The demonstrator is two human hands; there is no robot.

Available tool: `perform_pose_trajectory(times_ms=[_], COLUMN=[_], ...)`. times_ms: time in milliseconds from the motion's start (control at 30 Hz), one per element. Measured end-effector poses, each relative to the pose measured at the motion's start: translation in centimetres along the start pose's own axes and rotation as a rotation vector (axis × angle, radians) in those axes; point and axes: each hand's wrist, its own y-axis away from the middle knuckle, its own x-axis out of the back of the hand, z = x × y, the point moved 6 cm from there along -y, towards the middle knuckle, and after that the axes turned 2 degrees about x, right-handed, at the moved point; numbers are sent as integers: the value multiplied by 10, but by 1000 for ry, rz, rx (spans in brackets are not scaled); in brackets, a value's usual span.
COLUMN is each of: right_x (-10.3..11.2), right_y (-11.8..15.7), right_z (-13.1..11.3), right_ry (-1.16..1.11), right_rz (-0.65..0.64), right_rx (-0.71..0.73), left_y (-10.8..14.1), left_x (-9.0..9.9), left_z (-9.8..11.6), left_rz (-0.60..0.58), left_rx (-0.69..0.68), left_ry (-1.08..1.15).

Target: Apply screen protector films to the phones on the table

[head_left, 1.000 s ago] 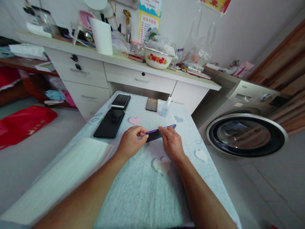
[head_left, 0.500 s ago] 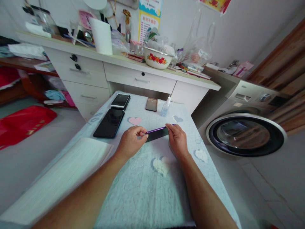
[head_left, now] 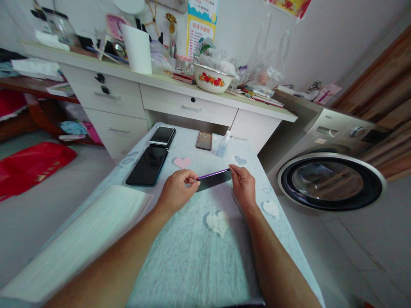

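Note:
A dark phone with a purple edge (head_left: 214, 174) is held up on its side over the cloth-covered table (head_left: 189, 256). My left hand (head_left: 178, 190) pinches its left end, and my right hand (head_left: 243, 185) pinches its right end, fingers closed. To the left lie a large black tablet-like device (head_left: 147, 166) and a white-framed phone (head_left: 162, 135) on a dark case. Behind the held phone are a brown phone case (head_left: 204, 140) and a clear spray bottle (head_left: 223, 144).
A folded pale cloth (head_left: 86, 239) lies along the table's left side. Beyond the table stands a white desk (head_left: 189, 102) with a flowered bowl (head_left: 212, 78) and a paper roll (head_left: 136, 49). A washing machine (head_left: 332, 128) is at the right.
My right hand has moved slightly to the right, out to the end of the phone, so more of the purple edge shows. My left hand has stayed in place.

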Motion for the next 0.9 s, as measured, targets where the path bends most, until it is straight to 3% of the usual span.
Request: perform_pose_trajectory(times_ms=[300, 667, 900], right_x=[-1, -2, -5], right_y=[2, 2, 3], right_z=[16, 25, 35], right_ry=[-181, -209, -351], right_rz=[51, 68, 71], right_rx=[-119, -190, -347], left_y=[0, 0, 0], left_x=[-1, -1, -1], left_z=[1, 0, 0], left_rz=[-11, -10, -15], left_rx=[-11, -7, -8], left_ry=[-18, -7, -7])
